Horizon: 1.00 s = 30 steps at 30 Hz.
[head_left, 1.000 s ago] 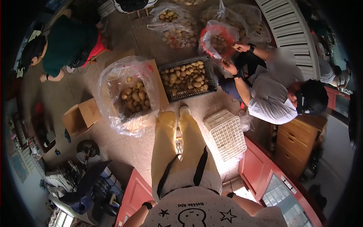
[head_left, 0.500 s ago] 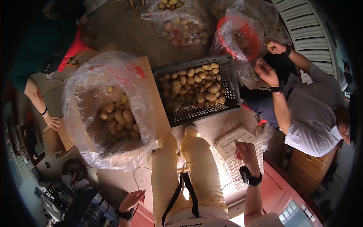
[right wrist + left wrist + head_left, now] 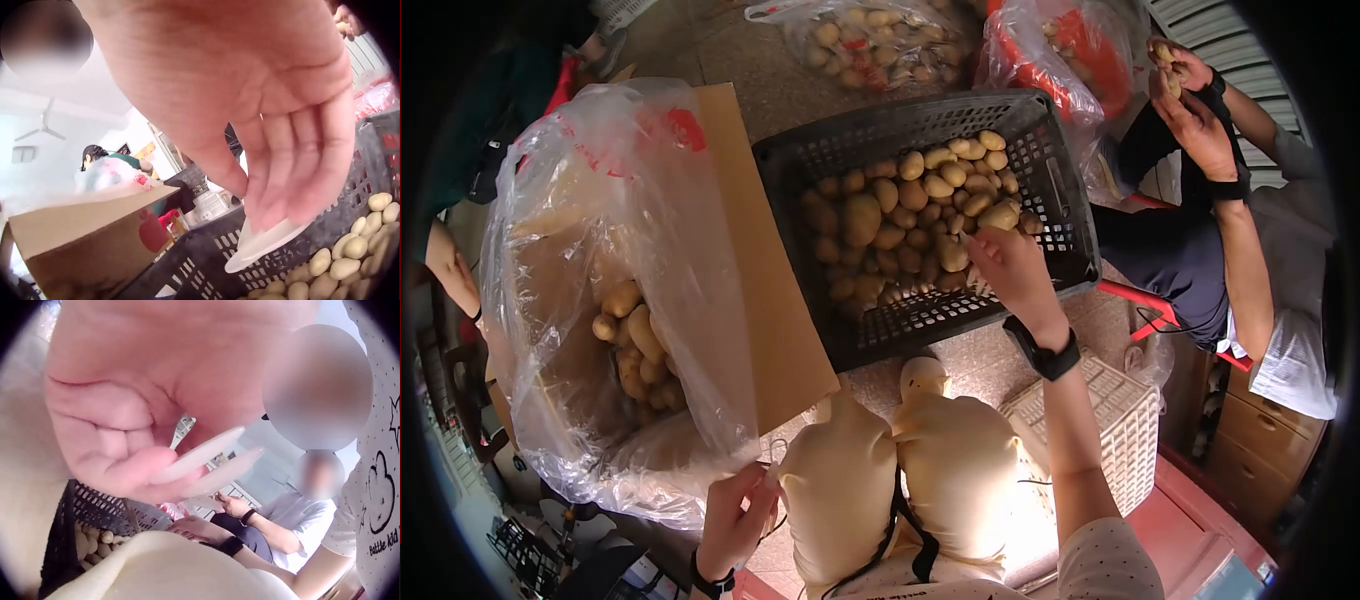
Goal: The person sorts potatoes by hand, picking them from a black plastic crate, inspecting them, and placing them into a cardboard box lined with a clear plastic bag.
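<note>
Over the front right of the black plastic crate [image 3: 940,340], my right hand [image 3: 1012,268] reaches down with fingertips at the potatoes [image 3: 915,195]. In the right wrist view the fingers [image 3: 297,156] are nearly straight, long pale nails show at their tips, and nothing is between fingers and thumb. Beside my left knee, my left hand [image 3: 735,515] hangs with loosely bent fingers, near the plastic-lined cardboard box [image 3: 750,250]. The left wrist view shows this hand [image 3: 144,412] holding nothing. More potatoes [image 3: 640,345] lie inside the clear plastic liner [image 3: 530,400].
A seated person [image 3: 1230,250] at the right holds potatoes near a red basin [image 3: 1105,70] lined with plastic. Bagged potatoes [image 3: 880,50] lie behind the crate. A white plastic basket [image 3: 1115,430] stands by my right leg. Another person's arm [image 3: 452,265] shows at the left.
I have leaned forward, so crate and box appear nearer. My right hand has come up from my side and out over the potatoes; the left has risen beside my knee.
</note>
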Tool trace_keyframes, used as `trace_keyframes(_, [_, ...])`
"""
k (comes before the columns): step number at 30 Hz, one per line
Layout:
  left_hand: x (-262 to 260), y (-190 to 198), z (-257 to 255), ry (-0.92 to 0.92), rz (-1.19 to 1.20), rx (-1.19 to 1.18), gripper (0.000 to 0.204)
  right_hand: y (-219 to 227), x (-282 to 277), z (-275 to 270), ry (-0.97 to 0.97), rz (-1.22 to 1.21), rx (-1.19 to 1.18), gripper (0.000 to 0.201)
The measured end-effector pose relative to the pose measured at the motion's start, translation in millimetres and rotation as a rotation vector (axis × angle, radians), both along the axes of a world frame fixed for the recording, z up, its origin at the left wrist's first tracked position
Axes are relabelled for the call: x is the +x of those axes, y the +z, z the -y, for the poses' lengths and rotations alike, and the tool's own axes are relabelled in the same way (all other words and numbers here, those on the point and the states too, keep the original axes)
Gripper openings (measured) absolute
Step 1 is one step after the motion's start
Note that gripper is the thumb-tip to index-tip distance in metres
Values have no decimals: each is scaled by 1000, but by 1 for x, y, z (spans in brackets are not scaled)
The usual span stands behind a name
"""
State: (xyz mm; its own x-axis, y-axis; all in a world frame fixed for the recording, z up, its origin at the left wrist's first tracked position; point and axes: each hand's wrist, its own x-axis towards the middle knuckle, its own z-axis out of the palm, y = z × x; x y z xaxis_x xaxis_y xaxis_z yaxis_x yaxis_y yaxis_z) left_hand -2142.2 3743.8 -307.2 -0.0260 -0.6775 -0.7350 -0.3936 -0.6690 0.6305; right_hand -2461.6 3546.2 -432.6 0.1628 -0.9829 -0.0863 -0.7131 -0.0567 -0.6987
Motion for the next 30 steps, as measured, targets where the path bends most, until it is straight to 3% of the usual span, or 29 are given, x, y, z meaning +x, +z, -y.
trace_keyframes(4, [-16,5,11,63,-69,-109,30,-12,9,4,10,-115,-42,23])
trace_keyframes(10, [-30,15,12,17,-28,-308,30,-44,13,11,82,-186,-27,24])
trace_keyframes(15, [-26,12,-1,180,20,-446,29,-74,27,29,106,-449,101,23])
trace_keyframes(18, [-21,13,-4,200,10,-572,30,-108,23,33,89,-464,115,21])
trace_keyframes(20, [-20,21,-3,325,-81,-596,30,-119,19,35,99,-460,124,23])
trace_keyframes(22, [-19,25,-7,329,-83,-669,29,-125,22,35,31,-587,120,28])
trace_keyframes(25, [-14,24,-11,337,-100,-694,27,-133,29,37,59,-625,177,30])
trace_keyframes(26, [-13,19,-12,360,-132,-696,28,-127,36,31,-9,-606,169,28])
trace_keyframes(28, [-10,13,-13,360,-96,-674,28,-191,34,56,-115,-589,343,28])
trace_keyframes(29, [-10,14,-13,367,-103,-682,28,-181,42,50,-63,-733,324,28])
trace_keyframes(30, [-10,15,-12,373,-110,-682,28,-166,52,47,-165,-721,389,27])
